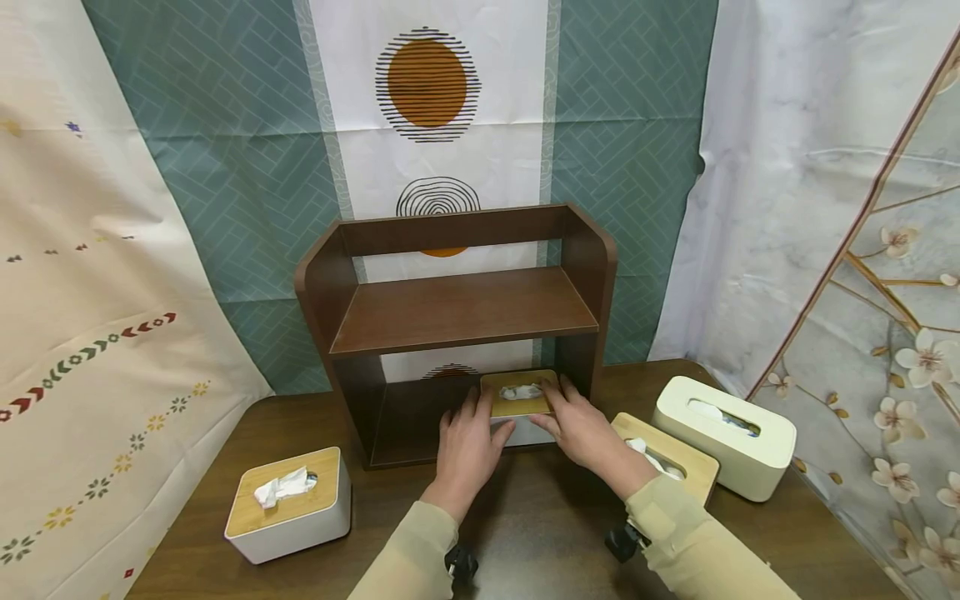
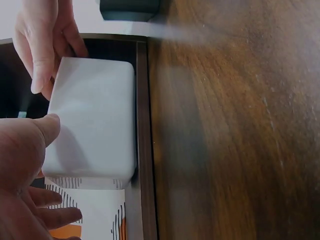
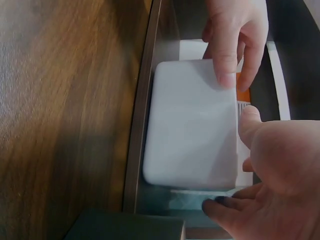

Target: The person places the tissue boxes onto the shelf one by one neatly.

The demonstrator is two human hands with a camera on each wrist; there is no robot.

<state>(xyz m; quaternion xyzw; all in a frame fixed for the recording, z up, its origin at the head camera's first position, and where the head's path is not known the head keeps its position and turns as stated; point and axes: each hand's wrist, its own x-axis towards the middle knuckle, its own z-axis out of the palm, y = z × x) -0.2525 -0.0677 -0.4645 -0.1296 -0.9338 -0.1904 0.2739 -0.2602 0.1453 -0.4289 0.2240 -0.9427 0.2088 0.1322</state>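
A tissue box [image 1: 525, 429] with a white body, wood-coloured lid and tissue in its slot stands at the right of the brown shelf's lower level. My left hand [image 1: 470, 442] is at its left side, with the thumb tip at the top front edge and the fingers extended. On the opposite side is my right hand [image 1: 588, 429], its fingers near the lid's right edge. In the right wrist view, the right thumb [image 3: 250, 122] appears just off the white front [image 3: 192, 125], and the fingers are spread beside the box. The box's back is hidden.
The two-level brown shelf [image 1: 465, 312] stands on the wooden table [image 1: 540, 517]. Another wood-lidded tissue box [image 1: 300, 525] is at the left. To the right are a wood-topped box [image 1: 697, 467], partly behind my right forearm, and a long cream tissue box [image 1: 727, 442]. Patterned cloths hang behind.
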